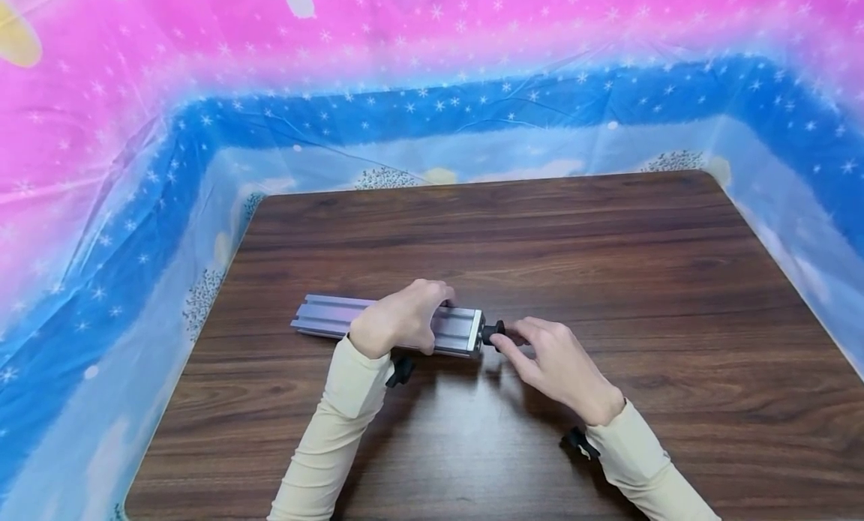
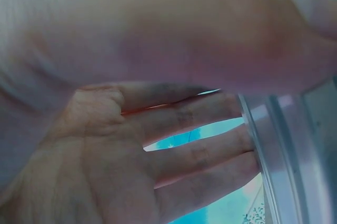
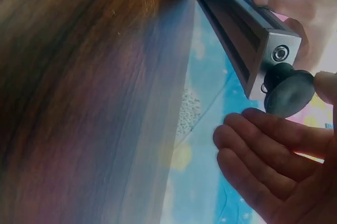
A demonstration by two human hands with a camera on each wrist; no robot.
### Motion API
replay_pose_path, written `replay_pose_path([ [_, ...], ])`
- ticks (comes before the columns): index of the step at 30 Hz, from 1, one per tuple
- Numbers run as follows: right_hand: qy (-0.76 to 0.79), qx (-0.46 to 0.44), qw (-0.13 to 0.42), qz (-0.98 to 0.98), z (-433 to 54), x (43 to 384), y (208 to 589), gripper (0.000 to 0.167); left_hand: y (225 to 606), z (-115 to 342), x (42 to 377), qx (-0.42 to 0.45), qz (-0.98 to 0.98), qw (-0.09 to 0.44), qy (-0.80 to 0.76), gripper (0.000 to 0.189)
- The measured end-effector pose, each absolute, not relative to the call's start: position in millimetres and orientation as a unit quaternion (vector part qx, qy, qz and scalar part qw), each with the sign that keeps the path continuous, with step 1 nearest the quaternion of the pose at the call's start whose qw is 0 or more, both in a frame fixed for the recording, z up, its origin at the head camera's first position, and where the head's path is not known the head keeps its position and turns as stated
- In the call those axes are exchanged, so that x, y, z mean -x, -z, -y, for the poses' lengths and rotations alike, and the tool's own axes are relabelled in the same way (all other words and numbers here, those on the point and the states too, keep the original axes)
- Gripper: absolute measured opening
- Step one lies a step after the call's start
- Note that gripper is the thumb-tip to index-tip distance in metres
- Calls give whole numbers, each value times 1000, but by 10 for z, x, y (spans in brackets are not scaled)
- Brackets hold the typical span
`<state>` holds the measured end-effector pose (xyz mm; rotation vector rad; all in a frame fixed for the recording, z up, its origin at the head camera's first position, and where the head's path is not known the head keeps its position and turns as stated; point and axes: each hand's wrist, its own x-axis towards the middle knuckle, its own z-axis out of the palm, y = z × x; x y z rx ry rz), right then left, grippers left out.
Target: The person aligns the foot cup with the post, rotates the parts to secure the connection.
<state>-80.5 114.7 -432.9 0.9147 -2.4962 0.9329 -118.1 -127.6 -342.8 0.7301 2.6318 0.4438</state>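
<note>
A silver aluminium extrusion profile (image 1: 331, 316) with long grooves lies across the middle of the table. My left hand (image 1: 403, 317) grips it from above, thumb on the near side and fingers over the far side. The profile's grooved side (image 2: 295, 155) also shows past the fingers in the left wrist view. At its right end is a metal end plate (image 3: 258, 79) with a round bolt head (image 3: 280, 52). From that plate sticks out a black round knob (image 3: 289, 95). My right hand (image 1: 556, 360) pinches the knob's edge between thumb and forefinger, the other fingers loosely bent beneath.
A dark wood-grain table (image 1: 607, 266) with rounded corners spreads under both hands. Behind and beside it hangs a pink and blue cloth (image 1: 405, 109) with snowflake prints. Black wrist mounts (image 1: 400, 372) sit under both cream sleeves (image 1: 637, 446).
</note>
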Motion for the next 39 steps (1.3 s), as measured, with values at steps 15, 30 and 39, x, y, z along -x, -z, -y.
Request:
replay_pose_path([
  [15, -340, -408, 191, 826, -1251, 812, 4295, 66, 3426, 1287, 1185, -273, -934, 167, -159, 61],
  [30, -328, -364, 194, 850, -1194, 825, 4278, 33, 3407, 1297, 1187, -266, -933, 176, -168, 61],
  [39, -317, -333, 170, 872, -1184, 806, 4265, 47, 3406, 1301, 1177, -277, -932, 164, -165, 59],
])
